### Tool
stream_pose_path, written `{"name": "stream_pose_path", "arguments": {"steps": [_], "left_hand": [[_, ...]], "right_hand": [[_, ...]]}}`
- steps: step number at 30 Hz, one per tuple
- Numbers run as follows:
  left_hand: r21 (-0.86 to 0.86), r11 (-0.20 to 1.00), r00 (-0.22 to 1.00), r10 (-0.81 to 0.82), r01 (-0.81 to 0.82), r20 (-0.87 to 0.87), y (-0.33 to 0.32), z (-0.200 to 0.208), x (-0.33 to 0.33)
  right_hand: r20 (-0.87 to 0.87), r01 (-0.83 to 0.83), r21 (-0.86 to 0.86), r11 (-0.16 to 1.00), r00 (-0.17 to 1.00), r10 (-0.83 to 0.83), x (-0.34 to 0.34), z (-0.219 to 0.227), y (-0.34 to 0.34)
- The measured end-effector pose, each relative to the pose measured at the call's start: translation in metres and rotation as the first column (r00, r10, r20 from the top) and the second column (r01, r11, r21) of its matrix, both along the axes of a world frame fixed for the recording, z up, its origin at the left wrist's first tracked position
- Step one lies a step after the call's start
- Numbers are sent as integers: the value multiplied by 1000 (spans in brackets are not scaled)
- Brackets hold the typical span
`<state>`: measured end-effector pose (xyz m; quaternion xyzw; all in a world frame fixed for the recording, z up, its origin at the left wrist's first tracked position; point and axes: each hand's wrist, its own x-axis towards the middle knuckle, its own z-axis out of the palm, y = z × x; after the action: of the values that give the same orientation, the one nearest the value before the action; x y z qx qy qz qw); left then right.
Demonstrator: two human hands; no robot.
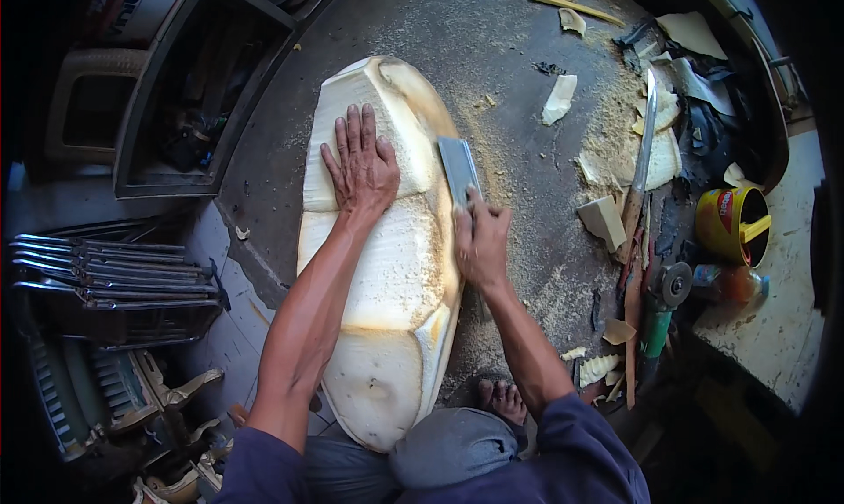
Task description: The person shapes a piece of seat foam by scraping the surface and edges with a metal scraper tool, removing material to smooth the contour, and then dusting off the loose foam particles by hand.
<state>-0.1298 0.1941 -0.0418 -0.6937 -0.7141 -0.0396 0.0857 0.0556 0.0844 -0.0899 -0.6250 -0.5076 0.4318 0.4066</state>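
Note:
A long, cream foam seat pad, shaped like a motorcycle seat, lies lengthwise in front of me, its near end by my knee. Fingers spread, my left hand rests flat on its far section. My right hand is closed round a flat, grey, straight-edged tool, which looks like a sanding block. That tool lies along the pad's right edge, and its underside is hidden. Brownish foam shows along this edge, with fine crumbs scattered beside it.
Foam scraps and dust cover the dark floor mat at right. There lie a long knife, a green angle grinder, a yellow tin and a bottle. At left stand metal frames and a dark open cabinet.

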Motion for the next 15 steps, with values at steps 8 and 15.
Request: {"name": "stream_pose_path", "arguments": {"steps": [8, 15], "left_hand": [[35, 982, 982, 187, -188, 34, 29, 15, 4], [75, 982, 981, 163, -172, 107, 32, -2, 10]], "right_hand": [[-249, 60, -173, 983, 963, -102, 0, 19, -73], [-205, 74, -147, 986, 973, -104, 7, 13, -96]]}}
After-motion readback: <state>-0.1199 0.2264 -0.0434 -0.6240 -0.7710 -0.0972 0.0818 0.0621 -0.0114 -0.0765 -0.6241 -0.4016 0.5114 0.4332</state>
